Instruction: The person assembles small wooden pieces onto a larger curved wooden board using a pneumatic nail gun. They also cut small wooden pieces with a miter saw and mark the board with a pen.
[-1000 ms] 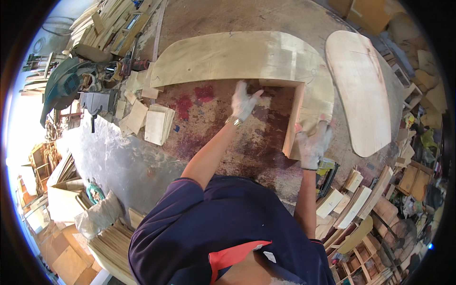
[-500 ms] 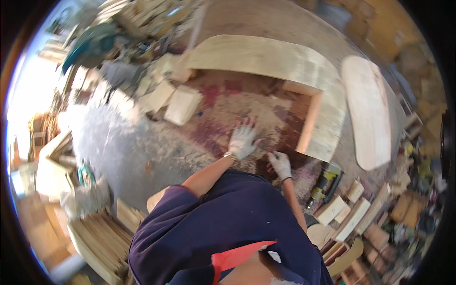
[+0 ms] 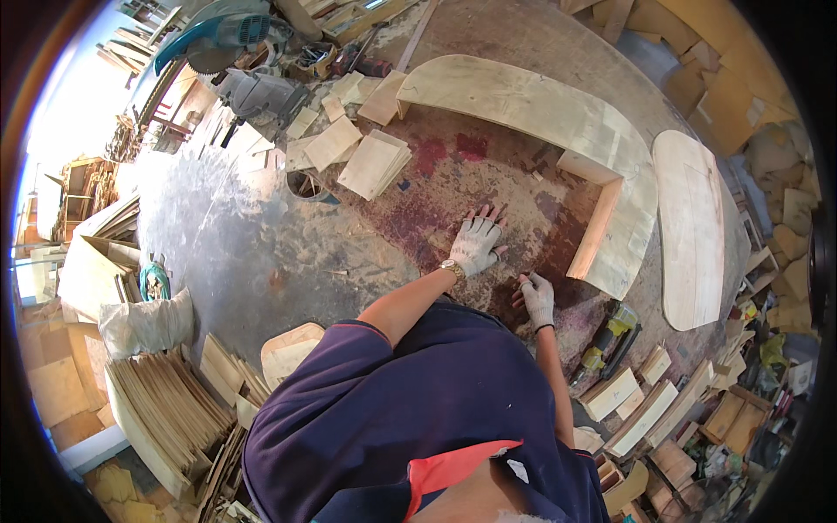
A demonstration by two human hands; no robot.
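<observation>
My left hand, in a pale work glove with bare fingertips, hangs over or rests on the stained floor with its fingers spread and nothing in it. To its right, my right hand, gloved the same way, has its fingers loosely bent and apart, and I see nothing in them. Beyond both hands lies a curved plywood frame with a short inner block near its right end. That end is the part closest to my right hand. A green and black nail gun lies on the floor right of my right hand.
A long round-ended board lies at right. Thin wood pieces are stacked at the far left-centre, near a miter saw. Curved plywood strips stand at lower left; wood blocks lie at lower right.
The whole view has swung, so most of the scene sits further right in the picture and looks sharper. Both hands keep nearly the same pose, and no object has visibly been moved.
</observation>
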